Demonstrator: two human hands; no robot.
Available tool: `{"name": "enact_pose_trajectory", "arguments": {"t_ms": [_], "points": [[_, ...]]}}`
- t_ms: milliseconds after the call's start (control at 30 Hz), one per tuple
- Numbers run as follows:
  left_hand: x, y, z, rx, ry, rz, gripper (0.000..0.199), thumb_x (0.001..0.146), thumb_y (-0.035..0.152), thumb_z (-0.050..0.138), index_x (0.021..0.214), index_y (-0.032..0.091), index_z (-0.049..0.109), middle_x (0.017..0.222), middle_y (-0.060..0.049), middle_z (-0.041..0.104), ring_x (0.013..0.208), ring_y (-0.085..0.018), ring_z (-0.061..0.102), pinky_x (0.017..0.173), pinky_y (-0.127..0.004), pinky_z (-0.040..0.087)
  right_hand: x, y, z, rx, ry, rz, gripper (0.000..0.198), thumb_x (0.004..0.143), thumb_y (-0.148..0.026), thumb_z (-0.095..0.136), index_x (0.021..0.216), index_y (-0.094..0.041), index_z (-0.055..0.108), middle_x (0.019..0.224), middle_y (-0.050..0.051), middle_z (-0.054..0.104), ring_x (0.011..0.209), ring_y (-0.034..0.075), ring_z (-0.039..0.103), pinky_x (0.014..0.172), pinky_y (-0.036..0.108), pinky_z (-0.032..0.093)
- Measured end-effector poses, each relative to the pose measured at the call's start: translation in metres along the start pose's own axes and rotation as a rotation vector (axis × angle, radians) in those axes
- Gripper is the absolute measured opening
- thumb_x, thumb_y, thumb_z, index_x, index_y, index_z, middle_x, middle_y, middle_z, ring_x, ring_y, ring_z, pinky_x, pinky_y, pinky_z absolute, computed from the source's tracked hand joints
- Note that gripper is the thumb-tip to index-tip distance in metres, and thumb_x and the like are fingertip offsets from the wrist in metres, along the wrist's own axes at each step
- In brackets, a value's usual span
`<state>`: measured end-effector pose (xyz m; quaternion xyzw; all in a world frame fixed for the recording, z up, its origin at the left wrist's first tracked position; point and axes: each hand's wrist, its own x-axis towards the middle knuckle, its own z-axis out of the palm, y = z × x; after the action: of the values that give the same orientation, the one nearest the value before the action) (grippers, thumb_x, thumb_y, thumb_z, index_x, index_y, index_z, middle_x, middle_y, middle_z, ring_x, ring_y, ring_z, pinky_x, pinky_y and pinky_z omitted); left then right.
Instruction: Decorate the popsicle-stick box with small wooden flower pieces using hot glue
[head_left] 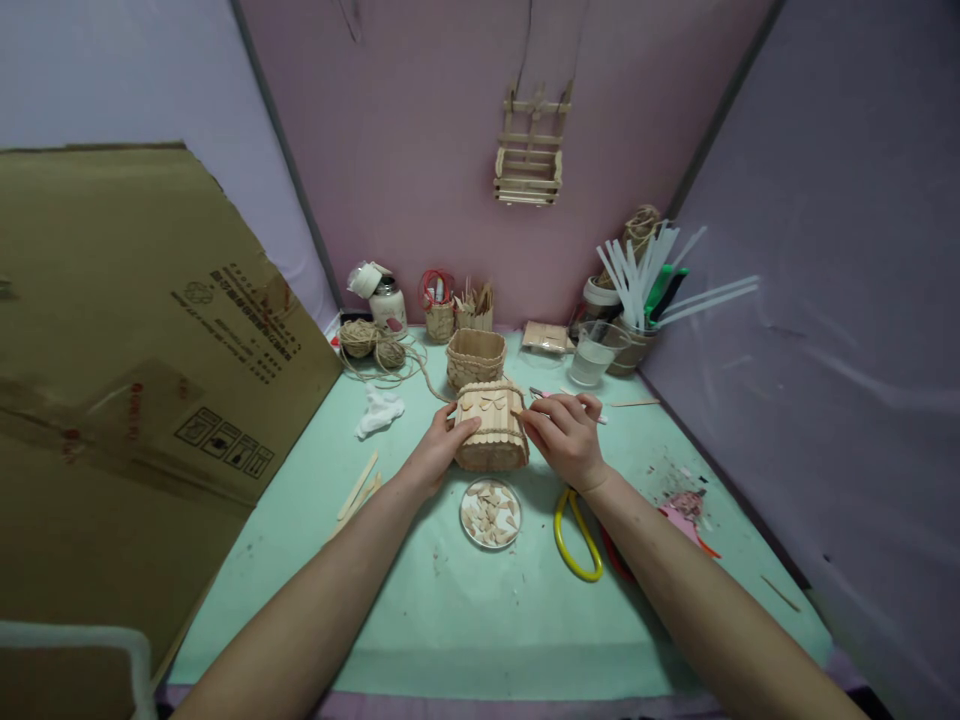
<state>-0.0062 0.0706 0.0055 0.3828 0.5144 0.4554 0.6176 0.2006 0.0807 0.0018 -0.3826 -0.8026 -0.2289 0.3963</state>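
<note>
My left hand (442,448) is closed on the left side of a small basket (491,425) made of pale wooden sticks with braided cord trim. It lies tilted, its side facing up with several thin leaf-shaped wood chips on it. My right hand (566,432) has thumb and fingers pinched together at the basket's right edge; what they hold, if anything, is too small to make out. Just below stands a round dish (463,528) of small wood chips (491,510). A second basket (477,352), woven and upright, sits right behind the first.
Yellow-handled scissors (583,572) lie by my right forearm. Wooden sticks (358,492) and a crumpled white tissue (379,411) are at left. A plastic cup (592,362) and a holder with glue sticks (637,275) stand back right. Cardboard (142,350) leans at left.
</note>
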Motion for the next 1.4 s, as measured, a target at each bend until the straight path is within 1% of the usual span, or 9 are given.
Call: {"name": "enact_pose_trajectory", "arguments": {"t_ms": [100, 400, 567, 833, 1000, 1200, 1400], "points": [[-0.0002, -0.0002, -0.0002, -0.006, 0.003, 0.002, 0.069, 0.079, 0.037, 0.070, 0.138, 0.018, 0.039, 0.132, -0.017, 0.059, 0.116, -0.028, 0.060, 0.088, -0.031, 0.050, 0.0008, 0.0001, 0.0001, 0.014, 0.004, -0.014, 0.011, 0.091, -0.020, 0.060, 0.085, -0.026, 0.066, 0.085, -0.002, 0.073, 0.088, 0.017, 0.061, 0.086, 0.038, 0.028], [0.0006, -0.0010, -0.0001, -0.018, 0.016, 0.010, 0.067, 0.076, 0.035, 0.073, 0.134, 0.018, 0.044, 0.127, -0.016, 0.062, 0.113, -0.028, 0.062, 0.090, -0.034, 0.050, -0.0004, -0.0005, 0.0023, 0.044, -0.009, 0.010, 0.010, 0.090, -0.019, 0.061, 0.087, -0.026, 0.066, 0.087, -0.001, 0.074, 0.090, 0.018, 0.062, 0.087, 0.038, 0.028], [-0.0003, 0.0006, 0.0010, -0.017, 0.018, 0.006, 0.064, 0.078, 0.034, 0.071, 0.134, 0.017, 0.045, 0.130, -0.016, 0.061, 0.116, -0.028, 0.060, 0.089, -0.032, 0.050, 0.0002, 0.0000, 0.0026, 0.095, 0.008, -0.009, 0.010, 0.090, -0.017, 0.061, 0.088, -0.026, 0.066, 0.088, -0.001, 0.075, 0.090, 0.018, 0.063, 0.088, 0.038, 0.028], [0.0007, -0.0016, -0.0004, -0.014, 0.005, 0.016, 0.065, 0.078, 0.036, 0.071, 0.134, 0.016, 0.043, 0.131, -0.017, 0.060, 0.118, -0.028, 0.059, 0.090, -0.033, 0.049, -0.0014, 0.0025, 0.0038, 0.079, 0.006, -0.046, 0.009, 0.092, -0.017, 0.060, 0.091, -0.025, 0.065, 0.094, -0.001, 0.077, 0.092, 0.018, 0.065, 0.087, 0.039, 0.030], [0.0026, -0.0035, -0.0011, -0.017, 0.003, 0.020, 0.066, 0.077, 0.036, 0.071, 0.134, 0.017, 0.043, 0.131, -0.017, 0.059, 0.118, -0.029, 0.058, 0.091, -0.034, 0.048, -0.0005, 0.0041, 0.0027, 0.102, -0.033, -0.063, 0.011, 0.094, -0.015, 0.057, 0.095, -0.024, 0.064, 0.098, -0.001, 0.077, 0.093, 0.017, 0.065, 0.086, 0.038, 0.030], [0.0027, -0.0040, -0.0010, -0.014, 0.002, 0.013, 0.063, 0.078, 0.036, 0.071, 0.132, 0.016, 0.044, 0.130, -0.017, 0.060, 0.116, -0.028, 0.060, 0.091, -0.033, 0.049, 0.0012, 0.0041, 0.0009, 0.112, -0.070, -0.065, 0.016, 0.096, -0.015, 0.052, 0.096, -0.023, 0.065, 0.099, 0.001, 0.076, 0.094, 0.018, 0.065, 0.084, 0.038, 0.029], [0.0018, -0.0027, -0.0003, -0.015, 0.000, 0.014, 0.061, 0.080, 0.035, 0.069, 0.132, 0.016, 0.044, 0.131, -0.017, 0.059, 0.118, -0.028, 0.059, 0.093, -0.033, 0.048, 0.0017, 0.0056, -0.0001, 0.125, -0.077, -0.082, 0.014, 0.095, -0.015, 0.053, 0.097, -0.023, 0.065, 0.099, 0.001, 0.076, 0.094, 0.018, 0.064, 0.084, 0.038, 0.030]]}}
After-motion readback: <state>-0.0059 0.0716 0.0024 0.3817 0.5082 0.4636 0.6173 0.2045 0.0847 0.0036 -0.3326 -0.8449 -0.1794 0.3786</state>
